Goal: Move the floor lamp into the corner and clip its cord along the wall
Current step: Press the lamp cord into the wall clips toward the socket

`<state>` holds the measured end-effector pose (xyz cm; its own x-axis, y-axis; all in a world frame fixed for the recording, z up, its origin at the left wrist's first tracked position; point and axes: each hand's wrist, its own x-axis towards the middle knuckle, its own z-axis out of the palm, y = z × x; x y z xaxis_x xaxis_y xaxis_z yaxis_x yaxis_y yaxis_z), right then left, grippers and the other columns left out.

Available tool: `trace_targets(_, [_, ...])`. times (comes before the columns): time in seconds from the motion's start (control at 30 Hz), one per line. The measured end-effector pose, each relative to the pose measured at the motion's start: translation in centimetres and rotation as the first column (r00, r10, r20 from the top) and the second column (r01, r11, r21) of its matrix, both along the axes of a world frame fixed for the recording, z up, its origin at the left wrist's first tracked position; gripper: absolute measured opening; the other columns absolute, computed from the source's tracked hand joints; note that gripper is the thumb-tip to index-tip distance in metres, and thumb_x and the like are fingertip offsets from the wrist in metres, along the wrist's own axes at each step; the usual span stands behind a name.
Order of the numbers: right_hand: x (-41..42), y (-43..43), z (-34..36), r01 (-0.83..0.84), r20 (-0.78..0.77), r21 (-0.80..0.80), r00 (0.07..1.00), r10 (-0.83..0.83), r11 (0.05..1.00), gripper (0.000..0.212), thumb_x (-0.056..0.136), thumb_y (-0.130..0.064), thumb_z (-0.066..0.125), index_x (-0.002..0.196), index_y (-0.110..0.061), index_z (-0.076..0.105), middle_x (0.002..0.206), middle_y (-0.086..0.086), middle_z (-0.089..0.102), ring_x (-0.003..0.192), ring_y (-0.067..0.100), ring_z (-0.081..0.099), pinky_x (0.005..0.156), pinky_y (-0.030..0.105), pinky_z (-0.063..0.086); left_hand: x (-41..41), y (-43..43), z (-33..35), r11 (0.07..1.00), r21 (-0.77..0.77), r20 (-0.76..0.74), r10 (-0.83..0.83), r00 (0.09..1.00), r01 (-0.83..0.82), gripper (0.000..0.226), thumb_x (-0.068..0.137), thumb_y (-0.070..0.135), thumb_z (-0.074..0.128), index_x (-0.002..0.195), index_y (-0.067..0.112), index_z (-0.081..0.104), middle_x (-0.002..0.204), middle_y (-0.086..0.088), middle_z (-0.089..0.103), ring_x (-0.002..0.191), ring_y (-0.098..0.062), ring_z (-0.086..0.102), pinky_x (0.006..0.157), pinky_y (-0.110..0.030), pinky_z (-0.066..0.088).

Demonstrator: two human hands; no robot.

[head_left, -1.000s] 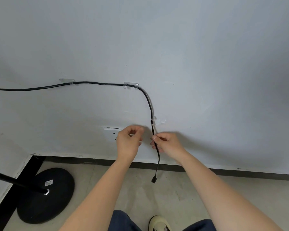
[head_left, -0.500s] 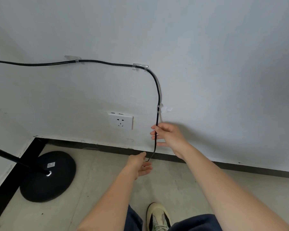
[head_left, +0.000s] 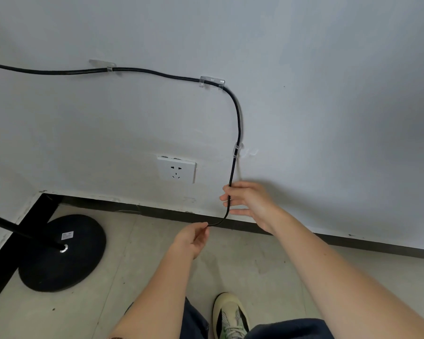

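Note:
The black cord (head_left: 157,74) runs along the white wall through three clear clips: a left clip (head_left: 103,65), a middle clip (head_left: 212,81) at the bend, and a lower clip (head_left: 236,150). Below the lower clip the cord hangs down. My right hand (head_left: 249,204) holds it loosely between the fingers. My left hand (head_left: 194,238) pinches the cord's free end, which curves left and is hidden in the hand. The floor lamp's round black base (head_left: 62,253) and slanted pole (head_left: 18,231) stand in the corner at lower left.
A white wall socket (head_left: 176,170) sits left of the hanging cord, above a dark skirting strip (head_left: 352,241). The floor is pale tile. My shoe (head_left: 230,316) and trouser legs show at the bottom edge.
My left hand dropped from beside the lower clip to the cord's end and took hold of it. My right hand slid down the cord. The view shifted, uncovering the socket.

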<state>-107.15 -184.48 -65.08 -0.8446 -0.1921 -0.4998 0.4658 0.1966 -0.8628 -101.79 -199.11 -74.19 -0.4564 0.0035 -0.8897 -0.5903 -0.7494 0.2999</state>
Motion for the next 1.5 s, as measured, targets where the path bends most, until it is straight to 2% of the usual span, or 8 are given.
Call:
trace_targets(0.1, [0.0,-0.7,-1.4,-0.082,0.010,0.232,0.997,0.082,0.969,0.016,0.077,-0.027,0.073,0.088,-0.017,0.069,0.082,-0.001,0.070,0.076,0.014,0.062,0.073,0.032,0.052,-0.5,-0.6,-0.8,0.999,-0.013,-0.055,0.031,0.998,-0.032,0.009,0.080,-0.011,0.063,0.077,-0.003,0.060,0.075,-0.013,0.061,0.064,-0.018,0.060,0.043,-0.018,0.054])
trace_targets(0.23, [-0.4,-2.3,-3.8,-0.243,0.143,0.413,0.969,0.201,0.877,0.018,0.084,-0.031,0.064,0.094,-0.017,0.064,0.081,0.000,0.067,0.069,0.012,0.060,0.058,0.023,0.044,-1.8,-1.2,-1.8,0.995,-0.091,-0.163,0.022,0.986,-0.038,0.013,0.081,-0.009,0.063,0.078,0.003,0.058,0.076,-0.009,0.061,0.070,-0.014,0.060,0.048,-0.015,0.055])
trace_targets(0.3, [-0.9,-3.0,-4.9,-0.204,0.129,0.439,0.978,0.164,0.875,0.018,0.084,-0.028,0.063,0.095,-0.014,0.065,0.072,-0.001,0.066,0.060,0.010,0.057,0.053,0.021,0.041,-2.4,-1.5,-2.3,0.992,-0.113,-0.202,0.029,0.979,-0.053,0.014,0.082,-0.007,0.063,0.080,0.005,0.057,0.076,-0.008,0.061,0.069,-0.013,0.062,0.049,-0.014,0.055])
trace_targets(0.53, [-1.1,-4.4,-9.0,0.121,0.098,0.120,0.986,-0.133,0.985,0.007,0.081,-0.013,0.067,0.075,-0.015,0.065,0.071,0.004,0.068,0.060,0.012,0.061,0.058,0.021,0.049,-3.9,-2.5,-3.4,0.992,-0.085,-0.244,0.067,0.968,-0.090,0.013,0.081,-0.008,0.064,0.088,0.003,0.062,0.080,-0.009,0.067,0.069,-0.013,0.067,0.053,-0.016,0.056])
trace_targets(0.7, [-1.7,-5.1,-10.0,0.241,-0.002,0.114,0.970,-0.242,0.964,0.014,0.078,-0.004,0.066,0.067,-0.012,0.067,0.065,0.004,0.067,0.050,0.009,0.059,0.045,0.013,0.046,-4.6,-3.6,-4.2,0.979,-0.006,-0.217,0.200,0.956,-0.206,0.005,0.085,0.003,0.060,0.080,0.004,0.062,0.077,-0.010,0.063,0.069,-0.017,0.061,0.054,-0.019,0.056])
trace_targets(0.9, [-1.7,-5.8,-11.3,0.312,-0.082,0.140,0.949,-0.303,0.940,0.007,0.079,-0.008,0.065,0.072,-0.007,0.068,0.063,0.004,0.068,0.048,0.008,0.060,0.054,0.019,0.047,-5.2,-4.7,-5.8,0.957,0.009,-0.170,0.286,0.943,-0.289,0.002,0.087,0.005,0.059,0.089,0.005,0.059,0.091,-0.011,0.060,0.071,-0.023,0.067,0.046,-0.021,0.056])
trace_targets(1.1, [-2.0,-6.2,-12.0,0.371,-0.088,0.122,0.928,-0.362,0.921,0.018,0.084,-0.017,0.062,0.067,-0.014,0.064,0.059,0.001,0.068,0.043,0.007,0.059,0.057,0.023,0.047,-6.0,-4.5,-6.6,0.959,-0.033,-0.228,0.267,0.936,-0.282,0.017,0.089,0.002,0.057,0.106,0.001,0.057,0.083,-0.011,0.059,0.072,-0.022,0.067,0.057,-0.022,0.059])
trace_targets(1.5, [-1.7,-7.7,-13.0,0.334,-0.071,0.075,0.942,-0.329,0.940,0.020,0.086,-0.020,0.065,0.067,-0.017,0.065,0.064,0.002,0.069,0.049,0.011,0.062,0.063,0.026,0.052,-5.6,-5.0,-7.6,0.964,-0.121,-0.243,0.204,0.948,-0.238,0.010,0.084,0.004,0.065,0.094,0.000,0.064,0.084,-0.010,0.068,0.075,-0.015,0.067,0.056,-0.017,0.058])
